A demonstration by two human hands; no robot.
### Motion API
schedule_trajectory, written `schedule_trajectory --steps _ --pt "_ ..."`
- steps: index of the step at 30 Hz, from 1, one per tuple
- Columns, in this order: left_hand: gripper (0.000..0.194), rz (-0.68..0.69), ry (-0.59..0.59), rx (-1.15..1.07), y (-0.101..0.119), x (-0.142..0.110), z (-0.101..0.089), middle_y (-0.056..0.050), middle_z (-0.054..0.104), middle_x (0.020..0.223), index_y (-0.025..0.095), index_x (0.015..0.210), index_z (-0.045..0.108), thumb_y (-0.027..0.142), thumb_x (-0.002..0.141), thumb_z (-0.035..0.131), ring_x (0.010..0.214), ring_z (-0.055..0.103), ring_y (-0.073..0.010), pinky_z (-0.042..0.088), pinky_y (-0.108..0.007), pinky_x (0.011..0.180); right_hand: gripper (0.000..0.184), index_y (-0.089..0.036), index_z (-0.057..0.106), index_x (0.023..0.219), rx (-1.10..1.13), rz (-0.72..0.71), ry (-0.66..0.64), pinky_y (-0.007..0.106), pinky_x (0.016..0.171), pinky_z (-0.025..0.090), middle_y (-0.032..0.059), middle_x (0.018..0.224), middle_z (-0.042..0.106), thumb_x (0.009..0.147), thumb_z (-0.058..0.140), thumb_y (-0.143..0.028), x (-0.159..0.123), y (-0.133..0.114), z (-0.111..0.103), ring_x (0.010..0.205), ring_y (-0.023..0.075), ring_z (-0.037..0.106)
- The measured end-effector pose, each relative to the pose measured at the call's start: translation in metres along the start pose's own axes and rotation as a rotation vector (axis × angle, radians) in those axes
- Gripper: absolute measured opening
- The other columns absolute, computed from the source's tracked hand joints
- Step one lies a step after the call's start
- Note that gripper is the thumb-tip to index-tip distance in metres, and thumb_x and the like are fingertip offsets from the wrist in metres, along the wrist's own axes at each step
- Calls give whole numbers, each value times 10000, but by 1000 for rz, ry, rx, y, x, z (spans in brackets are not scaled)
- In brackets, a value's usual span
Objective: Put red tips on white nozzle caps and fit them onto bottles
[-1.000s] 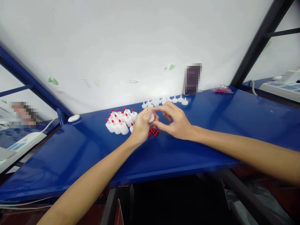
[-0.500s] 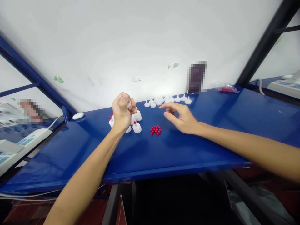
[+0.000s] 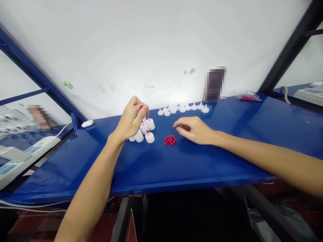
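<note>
Head view: the left hand [image 3: 131, 121] pinches a red-tipped white cap [image 3: 142, 111] by its tip, just over the finished group [image 3: 146, 132], where four capped pieces show and others hide behind the hand. Loosely curled, holding nothing visible, the right hand [image 3: 195, 130] rests near about a dozen red tips [image 3: 169, 140]. Roughly ten bare white caps [image 3: 184, 108] wait by the wall, so much is left.

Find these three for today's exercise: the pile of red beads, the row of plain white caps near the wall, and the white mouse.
pile of red beads [image 3: 169, 140], head view, middle of the pile.
row of plain white caps [image 3: 182, 108], head view, a cap mid-row.
white mouse [image 3: 87, 123], head view, its top shell.
</note>
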State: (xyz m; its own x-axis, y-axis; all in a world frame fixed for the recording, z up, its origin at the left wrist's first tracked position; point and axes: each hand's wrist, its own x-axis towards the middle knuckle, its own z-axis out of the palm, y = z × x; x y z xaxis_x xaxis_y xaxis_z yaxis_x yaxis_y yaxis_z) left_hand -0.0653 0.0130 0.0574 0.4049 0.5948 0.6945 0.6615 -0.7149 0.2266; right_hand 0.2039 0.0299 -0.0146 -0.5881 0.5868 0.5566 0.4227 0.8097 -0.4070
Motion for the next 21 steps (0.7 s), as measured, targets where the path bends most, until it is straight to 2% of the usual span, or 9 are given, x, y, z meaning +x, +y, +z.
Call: schedule_trajectory --steps 4,7,9,13,16,21 --pt "364 -143 -288 -53 7 -1 -9 -27 610 767 176 868 739 433 977 504 663 546 -135 429 -289 625 215 -159 705 995 -8 7 -22 272 642 425 12 757 676 865 536 -183 0 -1 0 626 130 574" --pt "291 -220 -434 -100 12 -2 -11 -38 703 792 184 889 768 423 910 604 670 597 -143 437 -269 584 213 -159 709 984 -13 10 -40 268 640 424 12 755 680 865 533 -179 1 -2 0 622 129 575" --pt "255 -224 -500 -77 13 -2 -12 -40 729 794 188 876 780 388 887 621 670 615 -147 444 -266 586 210 -159 710 973 -17 11 -48 266 638 421 9 740 674 866 530 -179 1 -2 0 617 128 571" --pt "206 -181 -550 78 11 -1 -10 -16 708 700 189 855 778 318 845 618 584 573 -123 424 -265 584 205 -158 711 954 -22 5 -55 263 638 417 9 732 669 868 526 -181 1 -1 1 616 126 568" --pt "196 -172 -583 150 9 0 -8 -8 678 670 192 833 768 328 815 628 565 567 -120 403 -256 557 206 -161 713 947 -28 9 -59 263 634 412 9 731 671 870 524 -187 1 -1 0 612 125 566" --pt "163 -142 -521 143 4 -2 -5 2 644 626 199 825 755 301 784 634 534 555 -121 395 -249 546 215 -174 716 958 -35 27 -71 265 622 405 -1 697 662 879 518 -204 1 -1 -1 591 125 559"
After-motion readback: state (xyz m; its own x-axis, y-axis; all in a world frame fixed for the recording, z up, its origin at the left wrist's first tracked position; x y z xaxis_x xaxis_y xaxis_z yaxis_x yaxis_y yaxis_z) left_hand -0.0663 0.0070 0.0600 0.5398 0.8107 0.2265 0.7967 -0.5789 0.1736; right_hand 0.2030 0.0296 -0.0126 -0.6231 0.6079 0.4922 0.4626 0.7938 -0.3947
